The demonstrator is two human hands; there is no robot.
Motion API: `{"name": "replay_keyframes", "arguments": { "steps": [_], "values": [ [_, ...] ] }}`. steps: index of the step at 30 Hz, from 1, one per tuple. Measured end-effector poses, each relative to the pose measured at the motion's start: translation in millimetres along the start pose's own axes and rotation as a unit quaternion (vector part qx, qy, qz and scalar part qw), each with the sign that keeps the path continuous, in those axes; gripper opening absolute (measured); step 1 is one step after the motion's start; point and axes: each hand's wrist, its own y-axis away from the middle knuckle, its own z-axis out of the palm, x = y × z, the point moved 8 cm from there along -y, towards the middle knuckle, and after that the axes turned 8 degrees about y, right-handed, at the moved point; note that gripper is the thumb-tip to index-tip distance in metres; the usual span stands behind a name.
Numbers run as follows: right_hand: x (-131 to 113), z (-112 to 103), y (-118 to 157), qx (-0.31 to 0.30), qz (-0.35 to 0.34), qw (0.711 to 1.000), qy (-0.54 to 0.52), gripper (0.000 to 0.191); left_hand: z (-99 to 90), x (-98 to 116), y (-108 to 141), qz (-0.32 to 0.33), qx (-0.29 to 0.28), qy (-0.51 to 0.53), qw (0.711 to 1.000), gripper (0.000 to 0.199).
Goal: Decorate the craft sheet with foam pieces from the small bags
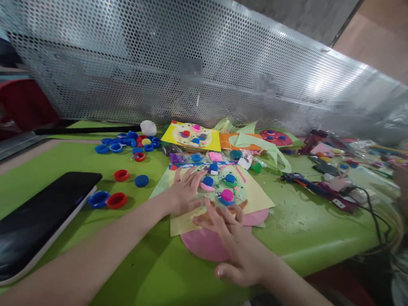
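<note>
My left hand lies with fingers spread on the left part of a pale yellow paper sheet. Over its lower edge, my right hand has its fingers outstretched, the tips on or near an orange-brown strip. Neither hand grips anything. The sheet bears a blue bottle cap, a magenta cap sitting on a blue piece, another blue cap on green and small bits of decoration. Pink rounded paper shows from beneath the sheet. My hands hide part of the craft.
Left are a black-screened phone, loose red caps and a pile of blue caps. Behind lie a bright yellow decorated card and green paper scraps. A glue gun with a cord lies right; a perforated metal panel stands behind.
</note>
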Motion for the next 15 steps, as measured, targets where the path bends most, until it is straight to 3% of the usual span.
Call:
{"name": "replay_keyframes", "arguments": {
  "steps": [9, 15],
  "values": [
    [-10, 12, -9, -0.04, -0.014, 0.998, -0.045, 0.102, 1.9, 3, -1, 0.019, 0.005, -0.017, 1.0, 0.046],
    [1, 3, 5, 0.007, 0.025, 0.999, -0.033, 0.079, -4.2, 9, 3, 0.017, -0.016, -0.007, 1.0, 0.041]
  ]
}}
